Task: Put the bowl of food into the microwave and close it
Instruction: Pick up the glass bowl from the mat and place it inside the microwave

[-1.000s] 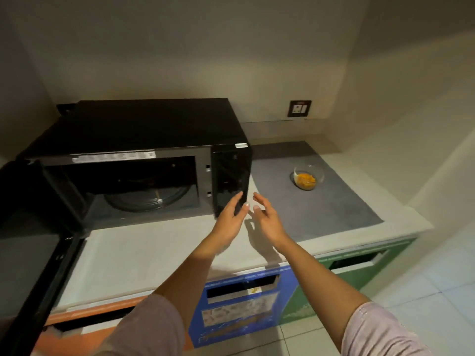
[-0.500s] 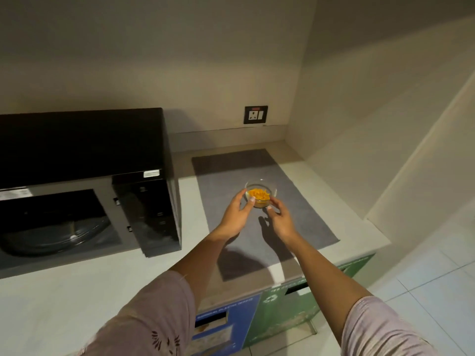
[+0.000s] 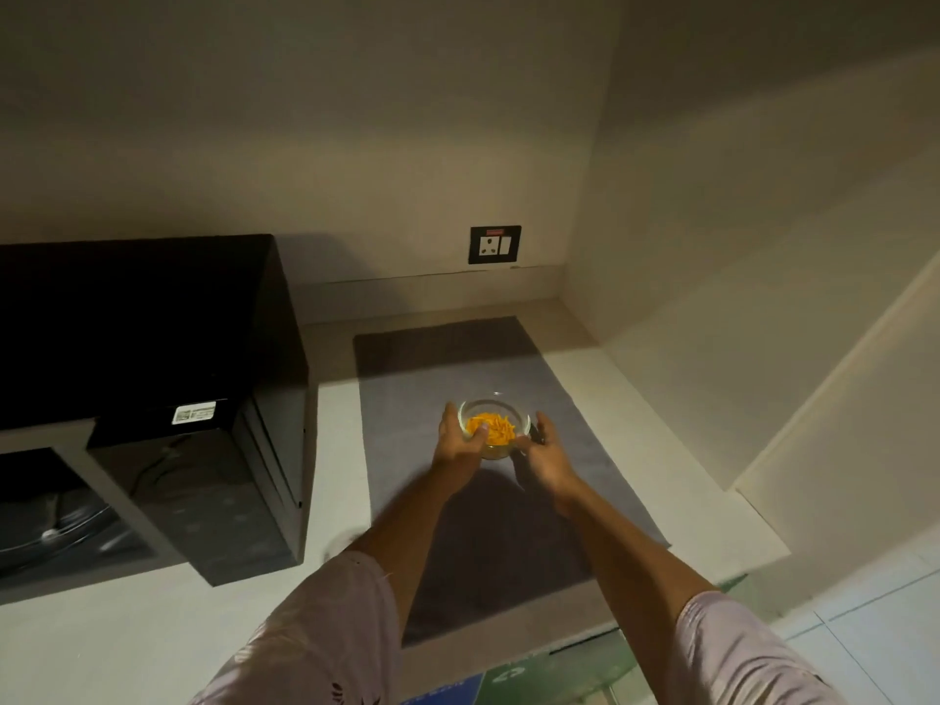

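Bowl (image 3: 494, 429) of orange food held between left hand (image 3: 460, 442), right hand (image 3: 547, 450).

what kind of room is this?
Probably a kitchen or pantry corner: a black microwave on a pale countertop, a wall socket behind, and a glass bowl of orange food.
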Demonstrator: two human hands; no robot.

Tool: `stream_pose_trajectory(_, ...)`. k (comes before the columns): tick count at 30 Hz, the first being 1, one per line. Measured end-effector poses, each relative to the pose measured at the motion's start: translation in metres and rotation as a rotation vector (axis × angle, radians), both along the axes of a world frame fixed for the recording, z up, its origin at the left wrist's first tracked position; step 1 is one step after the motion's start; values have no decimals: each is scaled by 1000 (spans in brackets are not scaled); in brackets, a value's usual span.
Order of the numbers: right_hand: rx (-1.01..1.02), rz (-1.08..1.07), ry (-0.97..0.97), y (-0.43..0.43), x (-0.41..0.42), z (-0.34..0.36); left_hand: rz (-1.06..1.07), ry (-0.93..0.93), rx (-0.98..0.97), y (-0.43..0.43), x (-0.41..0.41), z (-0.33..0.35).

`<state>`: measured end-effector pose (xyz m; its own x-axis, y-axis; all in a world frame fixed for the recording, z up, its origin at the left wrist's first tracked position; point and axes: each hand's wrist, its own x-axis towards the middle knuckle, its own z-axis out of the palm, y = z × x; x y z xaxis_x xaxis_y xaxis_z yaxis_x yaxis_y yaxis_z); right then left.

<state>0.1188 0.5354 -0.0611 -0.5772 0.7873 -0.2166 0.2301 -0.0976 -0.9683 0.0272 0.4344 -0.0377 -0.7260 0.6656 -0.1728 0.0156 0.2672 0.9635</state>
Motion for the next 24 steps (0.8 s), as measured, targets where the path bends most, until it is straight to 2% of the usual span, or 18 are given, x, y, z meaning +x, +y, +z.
stream_pose_trajectory(3, -29, 29, -47, 7, -7, 0, 57, -117, -48, 15, -12, -16)
stream_pose_trajectory(7, -68, 70, 54, 16, -11, -12, 57, -91, -77, 19, -13, -9)
stream_pose_trajectory(11, -122, 52, 56, 37, -23, -62, 86, -103, -91, 26, -21, -12)
stream_pose_trajectory(14, -128, 6, 108, 25, -19, -32, 140, -163, -53, 28, -26, -20)
stream_pose_trajectory(17, -185, -38, 57, 20, -18, -17, 159, -197, -37, 23, -27, -28)
stream_pose_trajectory(24, -268, -65, 117, -23, -4, 6, 167, -100, 20, -16, -19, -22)
